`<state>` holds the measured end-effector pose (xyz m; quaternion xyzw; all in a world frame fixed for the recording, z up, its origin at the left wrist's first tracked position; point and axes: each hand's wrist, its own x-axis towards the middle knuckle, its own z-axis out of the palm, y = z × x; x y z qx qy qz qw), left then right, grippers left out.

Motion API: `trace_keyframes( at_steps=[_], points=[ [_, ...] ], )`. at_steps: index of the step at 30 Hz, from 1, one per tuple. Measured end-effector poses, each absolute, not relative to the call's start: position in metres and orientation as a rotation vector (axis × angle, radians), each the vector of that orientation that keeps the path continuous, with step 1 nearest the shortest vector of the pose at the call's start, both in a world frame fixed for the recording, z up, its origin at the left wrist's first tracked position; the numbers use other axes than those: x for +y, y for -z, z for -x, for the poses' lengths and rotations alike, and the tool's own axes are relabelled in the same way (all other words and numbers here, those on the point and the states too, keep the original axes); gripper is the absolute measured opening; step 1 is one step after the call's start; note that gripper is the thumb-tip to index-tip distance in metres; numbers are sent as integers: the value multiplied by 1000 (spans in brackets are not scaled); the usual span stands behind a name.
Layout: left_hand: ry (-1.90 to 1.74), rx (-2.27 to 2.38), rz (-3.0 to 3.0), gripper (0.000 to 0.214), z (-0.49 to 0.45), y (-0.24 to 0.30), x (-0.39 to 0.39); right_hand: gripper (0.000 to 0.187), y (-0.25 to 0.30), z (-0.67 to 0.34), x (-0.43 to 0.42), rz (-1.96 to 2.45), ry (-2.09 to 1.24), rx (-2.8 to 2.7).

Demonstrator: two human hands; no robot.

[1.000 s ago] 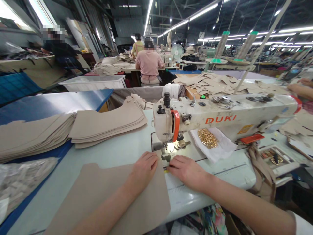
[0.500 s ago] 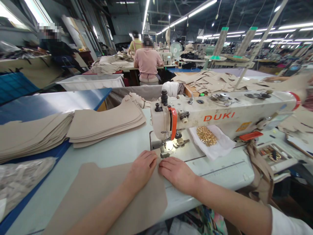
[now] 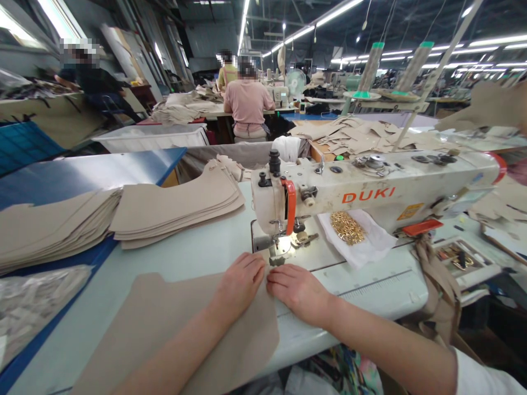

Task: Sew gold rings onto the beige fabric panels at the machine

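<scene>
A large beige fabric panel lies over the front of the sewing table, its far corner at the needle area of a white sewing machine. My left hand rests on the panel with its fingers closed on the edge near the presser foot. Opposite it, my right hand has its fingers pressed together at the same edge, thumb hidden. The two hands' fingertips almost meet just in front of the needle plate. The machine's lamp lights that spot.
Stacks of cut beige pieces lie to the left, near a clear plastic bag. Gold metal rings sit on white cloth under the machine arm. An open parts tray stands right. Co-workers sit farther back.
Both hands hold nearly the same place at the needle. The panel's near right edge has shifted slightly left. At the far right, a beige piece now appears raised beside a co-worker's blurred arm.
</scene>
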<state>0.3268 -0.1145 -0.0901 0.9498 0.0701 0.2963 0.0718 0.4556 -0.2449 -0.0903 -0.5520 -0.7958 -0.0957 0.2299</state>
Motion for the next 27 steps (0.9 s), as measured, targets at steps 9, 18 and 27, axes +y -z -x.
trace_keyframes(
  at_steps=[9, 18, 27],
  points=[
    [-887, 185, -2855, 25, -328, 90, -116, 14, 91, -456, -245, 1524, 240, -2177],
    [-869, 187, -2861, 24, -329, 89, -116, 12, 90, -455, -246, 1547, 232, -2191],
    [-820, 229, -2803, 20, -326, 90, -116, 11, 86, -454, -238, 1697, 257, -2157]
  ],
)
